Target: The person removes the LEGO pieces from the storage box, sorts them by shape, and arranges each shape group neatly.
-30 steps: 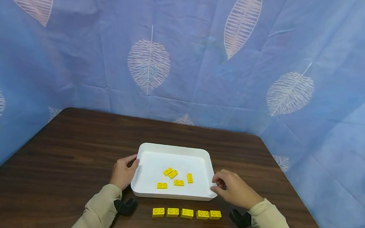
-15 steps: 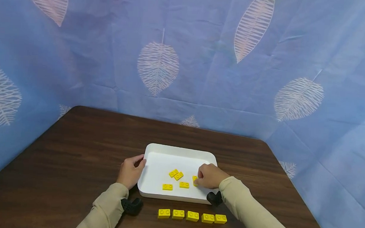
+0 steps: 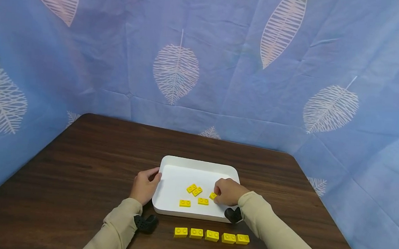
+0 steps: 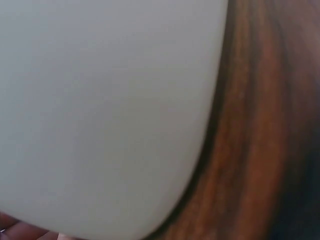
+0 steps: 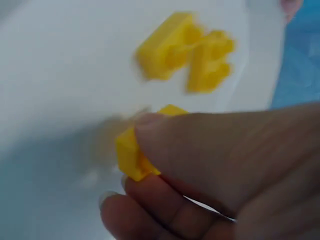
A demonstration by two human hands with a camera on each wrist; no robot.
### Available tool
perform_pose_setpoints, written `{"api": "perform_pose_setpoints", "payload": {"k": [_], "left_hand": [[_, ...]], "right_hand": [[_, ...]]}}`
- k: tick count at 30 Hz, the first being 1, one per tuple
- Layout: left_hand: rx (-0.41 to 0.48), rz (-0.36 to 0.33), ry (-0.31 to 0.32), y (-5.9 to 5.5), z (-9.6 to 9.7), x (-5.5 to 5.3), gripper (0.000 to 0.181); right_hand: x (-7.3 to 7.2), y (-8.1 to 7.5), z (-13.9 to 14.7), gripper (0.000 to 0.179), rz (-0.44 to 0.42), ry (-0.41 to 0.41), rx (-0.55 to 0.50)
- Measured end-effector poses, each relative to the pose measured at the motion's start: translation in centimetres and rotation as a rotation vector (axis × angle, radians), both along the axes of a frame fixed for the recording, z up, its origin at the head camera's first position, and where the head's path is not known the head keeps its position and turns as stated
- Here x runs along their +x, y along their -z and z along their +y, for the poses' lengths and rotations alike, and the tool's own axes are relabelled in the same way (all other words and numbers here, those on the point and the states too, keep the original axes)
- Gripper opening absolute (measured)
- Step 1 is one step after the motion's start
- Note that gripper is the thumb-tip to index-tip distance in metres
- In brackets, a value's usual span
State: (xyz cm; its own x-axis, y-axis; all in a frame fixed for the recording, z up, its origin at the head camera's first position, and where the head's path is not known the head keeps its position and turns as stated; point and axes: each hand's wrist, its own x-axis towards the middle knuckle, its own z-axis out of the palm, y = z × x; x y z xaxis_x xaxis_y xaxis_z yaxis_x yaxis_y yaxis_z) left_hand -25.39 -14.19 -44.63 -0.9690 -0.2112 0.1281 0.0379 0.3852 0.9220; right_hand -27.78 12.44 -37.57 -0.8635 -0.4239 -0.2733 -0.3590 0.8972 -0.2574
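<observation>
My right hand [image 3: 229, 192] is over the right part of a white tray [image 3: 197, 163]. Its thumb and fingers pinch a yellow toy brick [image 5: 128, 155], seen close up in the right wrist view and partly covered by the thumb. Left of that hand, several yellow two-stud bricks lie on the tray floor, among them a front brick [image 3: 185, 203], a middle brick [image 3: 203, 201] and two slanted ones side by side, one a little behind the other. My left hand [image 3: 143, 186] holds the tray's left wall, thumb at the rim, fingers along the outside.
A row of several yellow bricks [image 3: 196, 233] lies on the dark wooden table [image 3: 118, 150] in front of the tray. A blue leaf-print cloth [image 3: 221, 73] hangs behind the table. Each wrist wears a black camera mount [image 3: 146, 224].
My right hand has moved left from the tray's right rim into the tray and taken hold of the rightmost brick there, which has turned slightly. The left hand stays at the tray.
</observation>
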Motion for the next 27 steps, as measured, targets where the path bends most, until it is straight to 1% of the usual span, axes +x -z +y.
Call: {"api": "perform_pose_setpoints", "payload": {"k": [3,6,7,10,13,15,17,19,23,25,27], "left_hand": [[0.000,0.003,0.006,-0.1,-0.2,0.0,0.033],[0.001,0.010,0.001,-0.3,-0.3,-0.1,0.034],[0.001,0.008,-0.001,-0.4,-0.3,-0.1,0.034],[0.000,-0.012,0.000,-0.5,-0.2,0.1,0.034],[0.000,-0.024,0.002,-0.4,-0.1,0.2,0.035],[0.000,-0.018,0.000,-0.3,-0.1,0.1,0.035],[0.001,-0.011,-0.006,-0.3,-0.1,0.0,0.034],[0.002,-0.007,-0.007,-0.2,-0.1,0.0,0.034],[-0.004,0.006,-0.002,-0.2,-0.2,0.0,0.034],[-0.009,0.011,0.002,-0.2,-0.2,0.0,0.034],[-0.007,0.013,0.005,-0.2,-0.2,0.0,0.034]], "right_hand": [[1.0,-0.9,-0.5,0.013,0.055,-0.061,-0.069],[2.6,-2.0,-1.4,0.011,0.131,-0.187,-0.136],[3.3,-2.3,-1.8,0.011,0.158,-0.233,-0.143],[5.6,-2.9,-2.8,0.011,0.237,-0.354,-0.142],[7.8,-3.1,-3.9,0.011,0.298,-0.436,-0.098],[9.1,-2.9,-4.6,0.009,0.318,-0.485,-0.068],[10.0,-2.4,-5.1,0.010,0.325,-0.535,-0.032],[10.6,-1.7,-5.5,0.010,0.310,-0.586,-0.003],[11.3,-0.1,-6.0,0.012,0.219,-0.659,0.021],[11.4,0.7,-6.2,0.011,0.171,-0.665,0.031],[11.6,1.3,-6.2,0.012,0.141,-0.654,0.037]]}}
